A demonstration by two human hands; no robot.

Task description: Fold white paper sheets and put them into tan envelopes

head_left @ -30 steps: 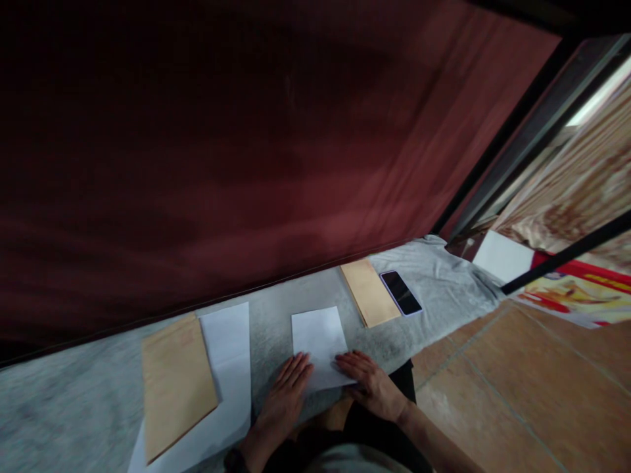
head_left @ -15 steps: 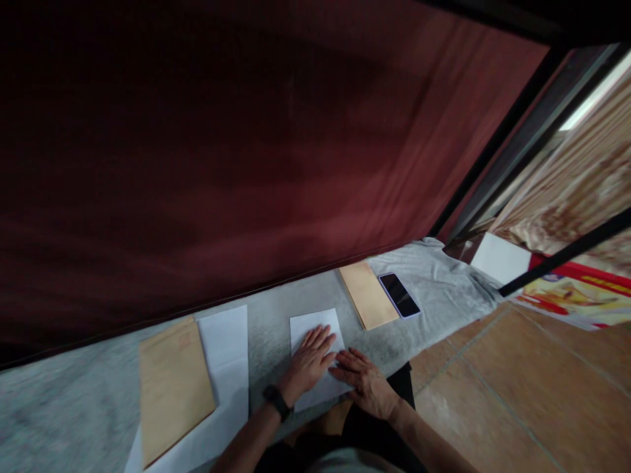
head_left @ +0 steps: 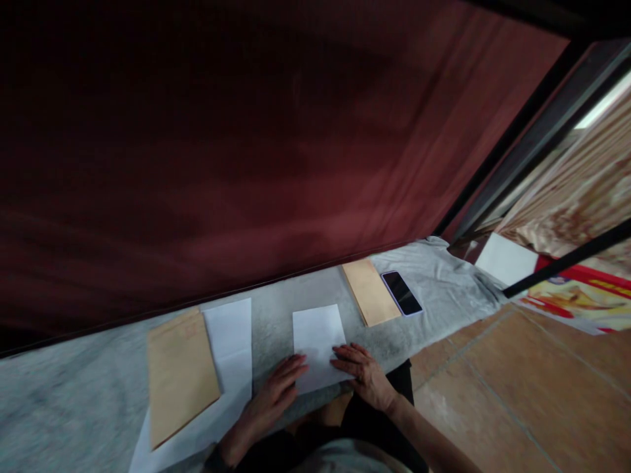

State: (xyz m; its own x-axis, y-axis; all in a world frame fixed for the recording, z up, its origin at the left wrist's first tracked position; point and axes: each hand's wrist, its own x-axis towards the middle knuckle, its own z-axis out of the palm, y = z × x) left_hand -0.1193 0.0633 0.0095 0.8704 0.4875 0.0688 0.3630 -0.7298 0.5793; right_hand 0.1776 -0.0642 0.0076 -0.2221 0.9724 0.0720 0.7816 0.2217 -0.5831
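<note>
A white sheet of paper (head_left: 318,332), smaller than the white sheets at the left and probably folded, lies flat on the grey cloth in front of me. At its lower left edge is my left hand (head_left: 280,381), open, its fingers stretched out and the fingertips at the paper. My right hand (head_left: 363,374) is open too, fingers spread and resting on the paper's lower right edge. Both thumbs are partly hidden. Left of the hands, a stack of tan envelopes (head_left: 182,374) lies on larger white sheets (head_left: 231,348).
Beyond my right hand lie more tan envelopes (head_left: 372,292) and a dark-screened phone (head_left: 401,293). Grey cloth (head_left: 64,387) covers the narrow surface, which runs along a dark red panel (head_left: 296,197). A black bar (head_left: 566,259) and a colourful printed box (head_left: 582,299) stand at the right.
My left hand has slid off the middle of the paper, down and left to its lower left edge. My right hand stays at the right edge. The view has shifted slightly.
</note>
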